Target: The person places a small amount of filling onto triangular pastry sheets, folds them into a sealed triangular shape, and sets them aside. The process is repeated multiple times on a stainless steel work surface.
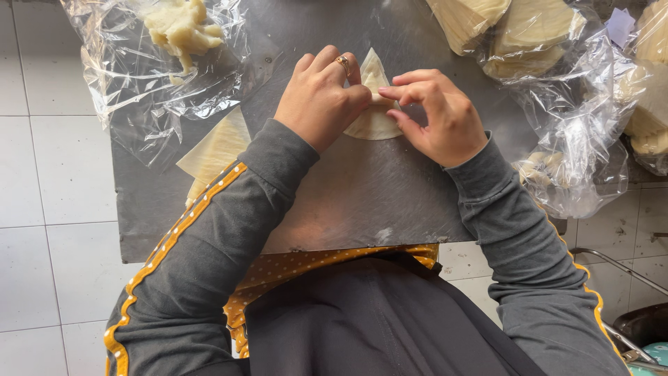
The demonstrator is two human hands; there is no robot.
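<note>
I see the pastry sheet (374,104) lying in the far middle of the metal board (362,195), folded into a cone with its tip pointing away. My left hand (321,97) presses down on its left flap with fingers curled together; my right hand (438,115) pinches the right edge between thumb and fingers. I judge the seam could spring open if either grip loosens, or the thin dough tear if pinched hard. A stack of cut sheets (216,150) waits left, the filling bag (177,28) beyond it.
</note>
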